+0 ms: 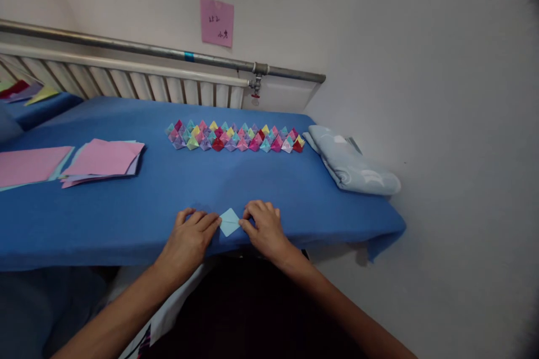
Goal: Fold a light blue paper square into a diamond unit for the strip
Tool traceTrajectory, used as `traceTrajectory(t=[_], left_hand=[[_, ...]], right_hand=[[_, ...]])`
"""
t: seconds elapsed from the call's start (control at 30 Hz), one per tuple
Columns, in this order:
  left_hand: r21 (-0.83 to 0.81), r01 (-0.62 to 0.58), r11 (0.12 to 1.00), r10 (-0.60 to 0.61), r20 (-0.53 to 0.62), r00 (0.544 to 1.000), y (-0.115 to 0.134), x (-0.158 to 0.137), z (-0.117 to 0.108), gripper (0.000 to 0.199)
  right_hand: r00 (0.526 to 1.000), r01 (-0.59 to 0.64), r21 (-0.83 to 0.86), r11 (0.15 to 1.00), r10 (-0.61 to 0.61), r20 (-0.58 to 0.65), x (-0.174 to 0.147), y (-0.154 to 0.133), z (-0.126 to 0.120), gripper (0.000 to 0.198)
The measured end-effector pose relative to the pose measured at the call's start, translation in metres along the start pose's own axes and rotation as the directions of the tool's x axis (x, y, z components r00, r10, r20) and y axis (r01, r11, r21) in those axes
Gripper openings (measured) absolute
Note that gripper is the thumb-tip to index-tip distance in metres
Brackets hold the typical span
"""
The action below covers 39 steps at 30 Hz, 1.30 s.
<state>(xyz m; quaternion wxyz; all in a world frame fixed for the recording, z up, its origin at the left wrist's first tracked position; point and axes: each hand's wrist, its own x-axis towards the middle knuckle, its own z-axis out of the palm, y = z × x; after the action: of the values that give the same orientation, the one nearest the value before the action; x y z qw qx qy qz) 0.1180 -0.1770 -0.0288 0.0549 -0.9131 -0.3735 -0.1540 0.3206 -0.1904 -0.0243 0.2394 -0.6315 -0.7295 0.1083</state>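
Note:
A small light-blue folded paper [229,222] lies like a diamond near the front edge of the blue-covered table, a crease running across its middle. My left hand [190,238] pinches its left corner with the fingertips. At the opposite corner, my right hand [264,227] grips the paper between thumb and curled fingers. Beyond both hands stand rows of folded paper pieces [236,137] in pink, purple, yellow, red and turquoise, set close together.
Stacked pink and pale paper sheets [103,158] lie on the left of the blue cloth [168,179], beside more sheets [33,165]. A folded light-blue blanket [351,162] rests at the right end. Behind are a radiator [160,87], a pipe with a valve, and a pink note [217,22].

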Motion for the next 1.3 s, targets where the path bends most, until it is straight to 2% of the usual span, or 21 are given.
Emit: traceTrajectory(t=[0.1, 0.17, 0.27, 0.37, 0.57, 0.7, 0.8, 0.9, 0.97, 1.0, 1.07, 1.17, 1.23, 1.3], left_hand=[[0.007, 0.047, 0.999, -0.048, 0.213, 0.976, 0.004, 0.029, -0.013, 0.024], [-0.103, 0.008, 0.995, 0.020, 0.270, 0.963, 0.004, 0.052, -0.019, 0.017], [-0.259, -0.010, 0.966, 0.114, 0.390, 0.914, 0.000, 0.081, -0.024, 0.022], [-0.332, 0.089, 0.939, 0.096, 0.502, 0.860, -0.007, 0.098, -0.025, 0.026], [-0.375, 0.270, 0.887, 0.017, 0.611, 0.792, -0.018, 0.113, -0.017, 0.022], [-0.444, 0.396, 0.803, -0.035, 0.629, 0.777, -0.029, 0.107, -0.015, 0.014], [-0.528, 0.481, 0.700, -0.098, 0.597, 0.797, -0.037, 0.091, -0.019, 0.010], [-0.642, 0.540, 0.544, -0.212, 0.518, 0.829, -0.034, 0.070, -0.022, 0.021], [-0.816, 0.554, 0.165, -0.368, 0.470, 0.802, -0.026, 0.057, -0.018, 0.025], [-0.859, 0.510, 0.046, -0.413, 0.448, 0.793, -0.021, 0.052, -0.015, 0.027], [-0.896, 0.432, -0.105, -0.479, 0.426, 0.767, -0.010, 0.046, -0.008, 0.029], [-0.899, 0.399, -0.179, -0.514, 0.432, 0.741, 0.000, 0.044, -0.001, 0.031], [-0.895, 0.418, -0.156, -0.505, 0.436, 0.745, 0.000, 0.044, -0.004, 0.029], [-0.897, 0.433, -0.093, -0.479, 0.422, 0.770, -0.005, 0.045, -0.011, 0.026]], right_hand=[[1.000, -0.008, 0.009, 1.000, 0.008, -0.005, 0.001, 0.001, 0.001, 0.008], [1.000, -0.006, 0.011, 1.000, 0.006, -0.012, 0.001, 0.002, 0.002, 0.007], [1.000, 0.000, 0.025, 1.000, 0.001, -0.022, 0.000, 0.003, 0.003, 0.007], [0.999, 0.001, 0.055, 0.998, 0.001, -0.040, -0.001, 0.003, 0.003, 0.008], [0.994, -0.043, 0.134, 0.990, 0.056, -0.091, -0.001, 0.004, 0.001, 0.007], [0.985, -0.054, 0.270, 0.961, 0.095, -0.141, -0.001, 0.006, 0.000, 0.004], [0.974, -0.071, 0.480, 0.875, 0.164, -0.156, -0.003, 0.003, -0.004, 0.005], [0.974, -0.159, 0.656, 0.738, 0.225, -0.017, -0.004, -0.007, -0.007, 0.018], [0.973, -0.207, 0.733, 0.648, 0.213, 0.086, -0.004, -0.015, -0.008, 0.021], [0.972, -0.216, 0.765, 0.607, 0.206, 0.111, -0.003, -0.019, -0.007, 0.021], [0.972, -0.217, 0.810, 0.544, 0.201, 0.126, -0.001, -0.025, -0.005, 0.018], [0.970, -0.222, 0.831, 0.511, 0.202, 0.135, 0.001, -0.029, -0.002, 0.015], [0.971, -0.226, 0.819, 0.527, 0.189, 0.147, 0.001, -0.028, -0.002, 0.014], [0.976, -0.214, 0.774, 0.595, 0.167, 0.141, 0.001, -0.025, -0.004, 0.012]])
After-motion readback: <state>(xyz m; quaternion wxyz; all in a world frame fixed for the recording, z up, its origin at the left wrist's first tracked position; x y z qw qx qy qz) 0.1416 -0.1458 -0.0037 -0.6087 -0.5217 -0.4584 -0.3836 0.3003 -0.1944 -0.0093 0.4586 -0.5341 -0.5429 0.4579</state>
